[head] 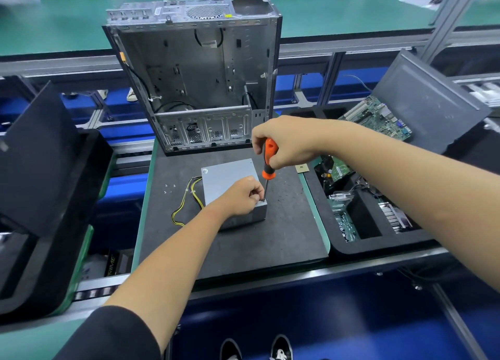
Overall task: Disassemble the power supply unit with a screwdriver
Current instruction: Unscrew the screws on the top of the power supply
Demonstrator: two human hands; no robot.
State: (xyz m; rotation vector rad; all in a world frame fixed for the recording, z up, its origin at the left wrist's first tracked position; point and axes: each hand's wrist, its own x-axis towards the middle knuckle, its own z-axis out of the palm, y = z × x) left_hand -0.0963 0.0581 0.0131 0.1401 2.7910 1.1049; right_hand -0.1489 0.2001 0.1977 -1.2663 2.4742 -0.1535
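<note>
A grey metal power supply unit (228, 177) lies on the black foam mat (243, 246), with yellow and black cables (186, 205) trailing off its left side. My right hand (284, 140) grips the orange and black screwdriver (269, 161), held nearly upright with its tip at the unit's near right top corner. My left hand (243, 196) rests on that corner, its fingers pinched around the tip; whether they hold a screw is hidden.
An empty computer case (197, 70) stands open behind the unit. A few small screws (169, 188) lie on the mat at left. A black foam tray (373, 219) at right holds a motherboard (378, 117) and other parts. Another dark tray (40, 184) sits at left.
</note>
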